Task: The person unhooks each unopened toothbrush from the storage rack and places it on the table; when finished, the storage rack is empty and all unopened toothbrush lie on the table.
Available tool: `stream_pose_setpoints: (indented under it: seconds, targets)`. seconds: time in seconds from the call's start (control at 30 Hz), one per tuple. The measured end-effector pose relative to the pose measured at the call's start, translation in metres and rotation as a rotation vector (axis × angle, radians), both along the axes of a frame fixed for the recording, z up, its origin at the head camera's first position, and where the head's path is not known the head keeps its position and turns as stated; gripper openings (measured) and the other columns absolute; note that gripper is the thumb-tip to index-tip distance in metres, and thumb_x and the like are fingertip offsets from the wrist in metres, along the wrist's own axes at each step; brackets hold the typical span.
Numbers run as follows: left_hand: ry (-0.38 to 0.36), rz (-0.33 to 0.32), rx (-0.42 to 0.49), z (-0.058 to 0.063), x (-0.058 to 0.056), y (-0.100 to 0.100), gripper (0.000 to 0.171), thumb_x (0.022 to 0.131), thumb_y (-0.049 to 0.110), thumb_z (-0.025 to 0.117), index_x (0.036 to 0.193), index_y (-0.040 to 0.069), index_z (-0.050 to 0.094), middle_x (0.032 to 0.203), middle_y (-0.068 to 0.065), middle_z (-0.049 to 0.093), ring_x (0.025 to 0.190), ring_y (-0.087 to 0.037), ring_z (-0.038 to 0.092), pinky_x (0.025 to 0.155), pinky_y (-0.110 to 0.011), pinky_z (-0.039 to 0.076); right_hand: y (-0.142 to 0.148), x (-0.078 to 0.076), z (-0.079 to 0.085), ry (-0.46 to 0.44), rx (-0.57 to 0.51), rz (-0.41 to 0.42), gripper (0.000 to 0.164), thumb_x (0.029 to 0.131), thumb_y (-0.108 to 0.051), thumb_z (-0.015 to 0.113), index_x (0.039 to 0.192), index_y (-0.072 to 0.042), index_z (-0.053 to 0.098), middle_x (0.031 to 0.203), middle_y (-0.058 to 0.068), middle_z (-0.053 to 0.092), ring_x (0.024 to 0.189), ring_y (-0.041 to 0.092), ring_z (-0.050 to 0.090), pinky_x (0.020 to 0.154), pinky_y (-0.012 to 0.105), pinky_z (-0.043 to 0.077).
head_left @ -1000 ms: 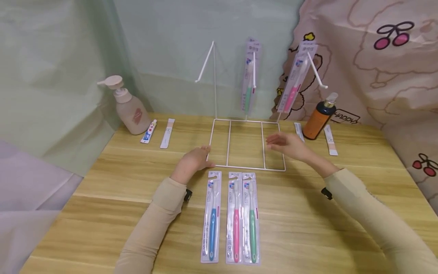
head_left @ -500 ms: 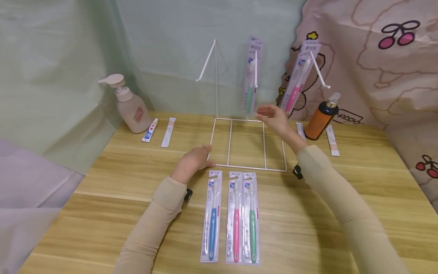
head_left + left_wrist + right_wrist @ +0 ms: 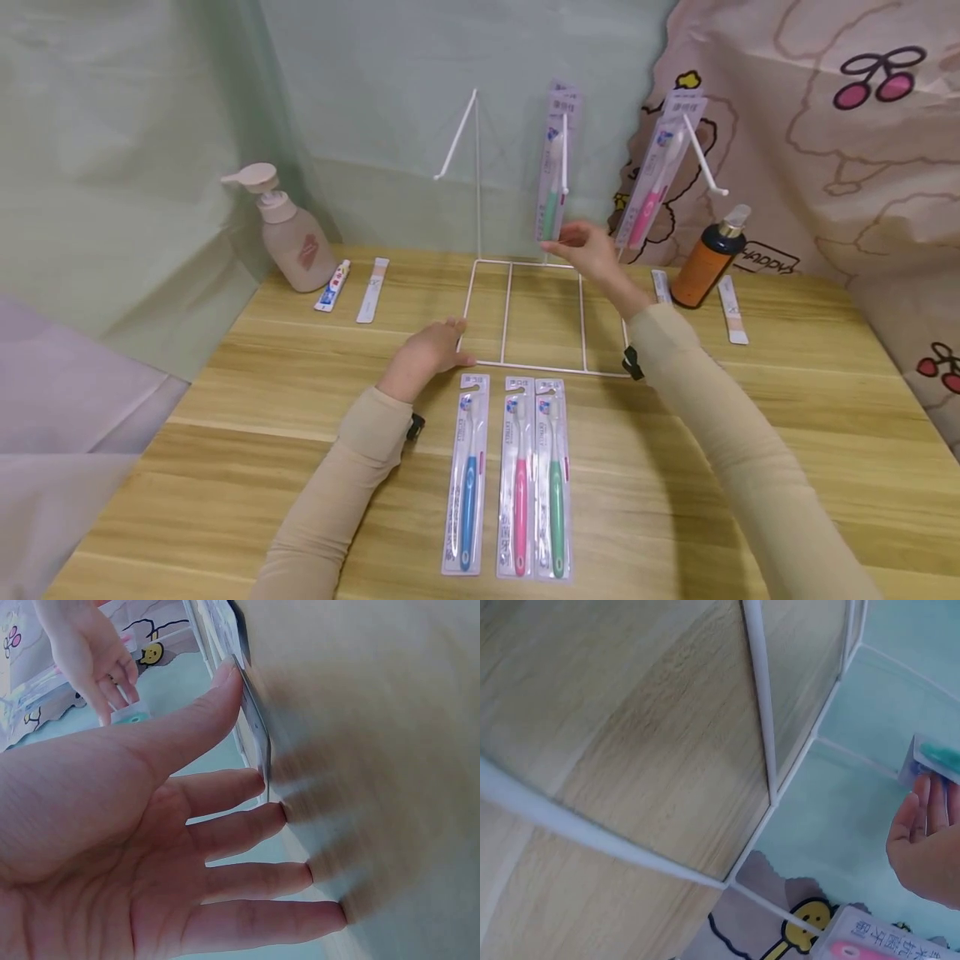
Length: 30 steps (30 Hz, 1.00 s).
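Note:
A white wire rack stands on the table, with three hooked arms above its base. My left hand rests at the base's front left corner, fingers spread and thumb by the wire. At the middle hook, packaged green toothbrushes hang one behind another. My right hand is at their lower end; in the right wrist view its loosely straight fingers touch or nearly touch the package. Packaged pink toothbrushes hang on the right hook. The left hook carries nothing.
In front of the rack lie packaged blue, pink and green toothbrushes. A pump bottle, toothpaste tube and sachet are at left. A spray bottle stands at right between two sachets.
My right hand has moved up and left from above the rack's base to the lower end of the middle hanging package. My left hand has stayed at the rack's corner.

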<state>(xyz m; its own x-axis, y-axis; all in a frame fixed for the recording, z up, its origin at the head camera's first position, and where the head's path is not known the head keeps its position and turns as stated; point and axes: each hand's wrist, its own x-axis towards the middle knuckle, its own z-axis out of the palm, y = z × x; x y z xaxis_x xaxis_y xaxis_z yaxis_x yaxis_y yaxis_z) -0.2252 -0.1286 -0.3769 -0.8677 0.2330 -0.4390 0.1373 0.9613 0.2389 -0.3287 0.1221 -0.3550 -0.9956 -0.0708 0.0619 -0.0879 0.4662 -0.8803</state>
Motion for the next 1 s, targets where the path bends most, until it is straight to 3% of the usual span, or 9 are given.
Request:
stream_pose_setpoints:
  seconds: [0.3,0.63,0.9,1.0]
  targets:
    - [0.006,0.003,0.013,-0.001,0.002,0.0,0.077,0.091,0.037,0.058,0.149,0.007,0.018,0.153,-0.016,0.016,0.138,-0.038,0.023,0.112,-0.049,0.024,-0.02,0.001,0.009,0.028,-0.023,-0.009,0.046,0.084,-0.035,0.069,0.117,-0.005,0.059,0.116,0.011,0.063,0.104,0.021,0.059,0.088,0.035,0.049]
    - [0.007,-0.01,-0.006,0.0,0.0,0.001,0.077,0.091,0.038,0.058,0.149,0.006,0.018,0.153,-0.017,0.016,0.138,-0.037,0.022,0.112,-0.048,0.024,-0.025,0.008,0.006,0.163,0.02,-0.012,0.035,0.085,-0.033,0.068,0.107,-0.006,0.065,0.102,0.011,0.069,0.087,0.019,0.063,0.066,0.026,0.048]
    - [0.006,-0.012,-0.001,0.001,0.001,0.002,0.078,0.09,0.037,0.058,0.149,0.005,0.018,0.153,-0.018,0.016,0.138,-0.039,0.022,0.112,-0.049,0.024,-0.016,0.021,0.008,0.15,0.072,-0.024,0.037,0.085,-0.036,0.067,0.107,-0.006,0.064,0.105,0.011,0.067,0.099,0.025,0.063,0.084,0.038,0.053]
    - [0.009,-0.006,0.009,0.001,0.001,0.001,0.077,0.09,0.037,0.059,0.149,0.005,0.018,0.153,-0.017,0.016,0.138,-0.038,0.022,0.112,-0.05,0.024,-0.014,0.026,0.01,0.149,0.092,-0.014,0.037,0.086,-0.036,0.066,0.106,-0.006,0.063,0.105,0.012,0.067,0.1,0.026,0.064,0.085,0.04,0.053]
